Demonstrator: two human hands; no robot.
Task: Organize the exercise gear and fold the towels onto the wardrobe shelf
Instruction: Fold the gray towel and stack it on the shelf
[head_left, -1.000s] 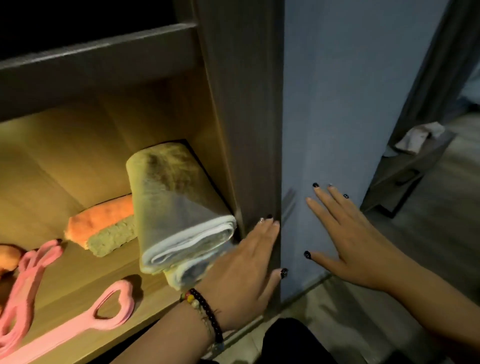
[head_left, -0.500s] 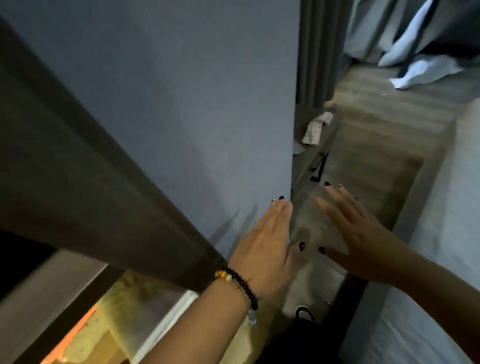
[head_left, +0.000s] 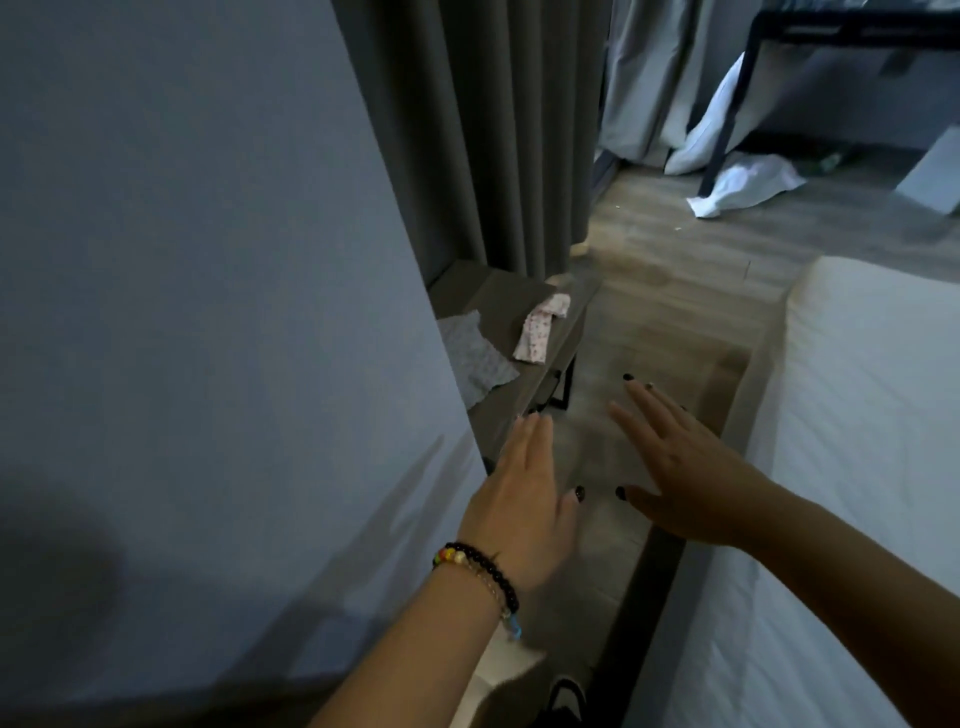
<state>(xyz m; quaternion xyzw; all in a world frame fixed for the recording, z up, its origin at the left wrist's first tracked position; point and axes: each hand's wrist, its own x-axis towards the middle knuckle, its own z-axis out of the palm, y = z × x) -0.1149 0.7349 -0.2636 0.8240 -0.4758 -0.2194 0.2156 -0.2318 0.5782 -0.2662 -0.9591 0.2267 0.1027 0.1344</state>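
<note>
Wardrobe: its blue-grey side panel (head_left: 197, 312) fills the left of the view, long axis upright, front edge slanting down toward the hands; the shelf and towels are out of sight
Left hand (head_left: 519, 519): flat, fingers straight and together, pointing up and away beside the panel's edge; whether it touches the panel I cannot tell; a beaded bracelet (head_left: 478, 571) circles the wrist
Right hand (head_left: 685, 473): spread wide, fingers straight, holding nothing, hovering over the floor
Open room: a strip of wooden floor (head_left: 649, 322) runs between the panel and the white bed (head_left: 857, 467) on the right
Table (head_left: 519, 332): low and grey, just past the panel, carrying a patterned cloth (head_left: 540, 327) and a grey cloth (head_left: 475, 358)
Behind: grey curtain (head_left: 493, 130) hanging to the table
</note>
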